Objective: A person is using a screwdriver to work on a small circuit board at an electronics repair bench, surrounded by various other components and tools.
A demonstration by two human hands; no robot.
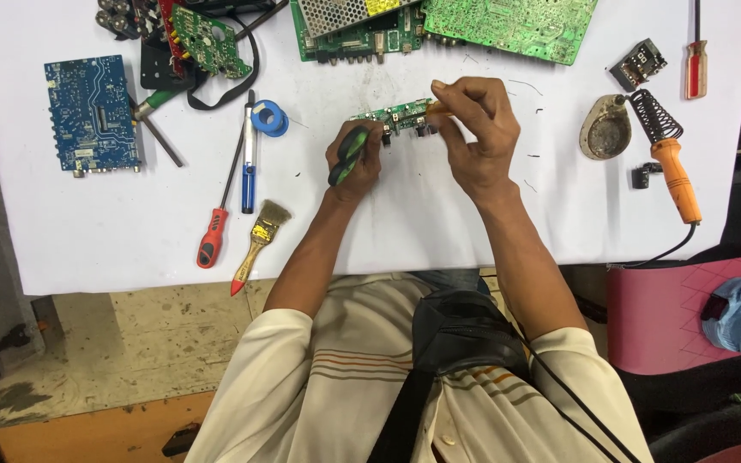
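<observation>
Several boards, a blue one [92, 114] at upper left, ring the white table [87, 231]; screwdriver [213, 233] and brush [259, 242] lie lower left, soldering iron [673, 176] at right. At centre, the left hand [355, 163] grips green-handled pliers [346, 154]; the right hand [476, 129], fingers bent, pinches a narrow green board [398, 115] held between both.

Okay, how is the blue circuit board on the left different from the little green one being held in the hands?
The blue circuit board lies flat on the white table, untouched; the small green circuit board is gripped between the left hand and right hand. The blue board is broad and roughly rectangular; the green one is a narrow strip, clearly smaller. The left hand also holds a green-and-black tool handle. Both boards carry mounted components.
</observation>
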